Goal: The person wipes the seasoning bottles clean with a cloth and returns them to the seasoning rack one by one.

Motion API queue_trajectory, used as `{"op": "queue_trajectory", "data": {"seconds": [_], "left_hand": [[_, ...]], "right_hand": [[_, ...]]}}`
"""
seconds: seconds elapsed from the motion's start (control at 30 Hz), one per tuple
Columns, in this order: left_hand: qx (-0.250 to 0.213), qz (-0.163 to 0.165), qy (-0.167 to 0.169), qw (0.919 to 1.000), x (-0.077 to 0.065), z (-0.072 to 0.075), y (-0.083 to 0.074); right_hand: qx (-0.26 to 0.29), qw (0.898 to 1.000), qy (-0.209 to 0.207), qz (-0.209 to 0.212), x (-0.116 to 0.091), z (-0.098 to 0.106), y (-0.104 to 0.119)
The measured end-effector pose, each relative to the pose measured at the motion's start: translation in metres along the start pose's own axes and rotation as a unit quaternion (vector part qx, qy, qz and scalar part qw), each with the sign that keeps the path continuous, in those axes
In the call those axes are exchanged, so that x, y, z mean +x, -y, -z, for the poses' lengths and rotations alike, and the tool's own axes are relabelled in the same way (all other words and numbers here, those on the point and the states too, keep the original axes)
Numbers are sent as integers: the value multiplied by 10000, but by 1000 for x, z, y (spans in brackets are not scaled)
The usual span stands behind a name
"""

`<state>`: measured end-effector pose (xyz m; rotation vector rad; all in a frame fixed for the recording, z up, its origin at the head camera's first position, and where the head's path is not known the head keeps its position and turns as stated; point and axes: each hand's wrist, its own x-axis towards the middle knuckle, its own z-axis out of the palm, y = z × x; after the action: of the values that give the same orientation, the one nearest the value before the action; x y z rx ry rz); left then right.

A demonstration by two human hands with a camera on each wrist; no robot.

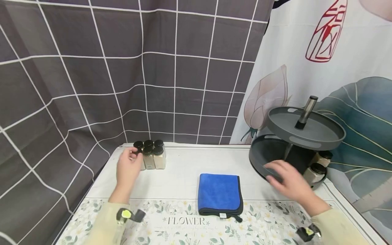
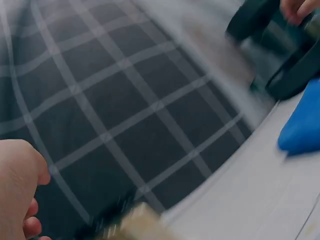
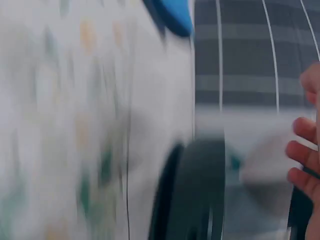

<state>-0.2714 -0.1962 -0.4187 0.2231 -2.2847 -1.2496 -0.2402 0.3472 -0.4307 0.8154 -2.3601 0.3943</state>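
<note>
Six jars (image 1: 149, 160), left hand (image 1: 128, 166) at them, can't tell if fingers (image 1: 131, 149) pinch; right hand (image 1: 289, 180) by tray (image 1: 321, 127), fingers loosely spread.

Before you: table (image 1: 180, 183), white at back, floral print (image 1: 263, 217) across near part, thin dark line between, word FLOWER (image 1: 186, 221) printed on near part. At your left, near back edge: cluster of jars (image 1: 149, 160), black lids, pale contents, upright, side by side. Near middle: folded blue cloth (image 1: 218, 192), dark edging, lying across line. At your right: dark grey two-tier tray (image 1: 321, 131), standing on white part.
</note>
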Motion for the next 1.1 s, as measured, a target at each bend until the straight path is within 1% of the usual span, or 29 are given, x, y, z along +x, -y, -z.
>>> {"op": "queue_trajectory", "data": {"seconds": [0.03, 0.07, 0.13, 0.2, 0.27, 0.33, 0.4, 0.47, 0.53, 0.6, 0.7, 0.8, 0.93, 1.03, 1.1], "left_hand": [[81, 100, -16, 9999, 7, 1, 9], [162, 204, 38, 9997, 13, 1, 17], [195, 359, 253, 9988, 21, -1, 31], [59, 551, 557, 9969, 25, -4, 42], [-183, 675, 810, 9943, 27, -6, 53], [-453, 738, 933, 9919, 29, -10, 62], [-624, 717, 904, 9914, 31, -14, 69], [-745, 589, 788, 9923, 32, -19, 73], [-741, 429, 641, 9943, 34, -23, 76], [-830, 290, 529, 9947, 35, -27, 77], [-954, 193, 469, 9941, 33, -29, 79], [-1014, 181, 513, 9934, 29, -27, 82], [-914, 121, 478, 9946, 23, -23, 86], [-903, 53, 330, 9954, 19, -20, 87], [-902, -24, 94, 9959, 18, -17, 83]], "right_hand": [[113, 9997, 178, 114, 4, -7, 10], [219, 9989, 351, 206, 8, -13, 21], [514, 9958, 695, 298, 15, -24, 42], [819, 9899, 1097, 370, 21, -34, 63], [1073, 9822, 1469, 479, 26, -42, 81], [1264, 9739, 1813, 511, 29, -50, 96], [1381, 9667, 2097, 497, 31, -56, 109], [1444, 9600, 2364, 409, 31, -62, 118], [1488, 9525, 2645, 255, 32, -67, 125], [1490, 9456, 2891, 98, 32, -72, 130], [1386, 9375, 3191, -109, 31, -78, 136], [1123, 9342, 3379, -203, 29, -83, 140], [753, 9353, 3438, -362, 28, -88, 147], [479, 9366, 3434, -512, 28, -90, 151], [236, 9382, 3410, -552, 29, -90, 153]]}}
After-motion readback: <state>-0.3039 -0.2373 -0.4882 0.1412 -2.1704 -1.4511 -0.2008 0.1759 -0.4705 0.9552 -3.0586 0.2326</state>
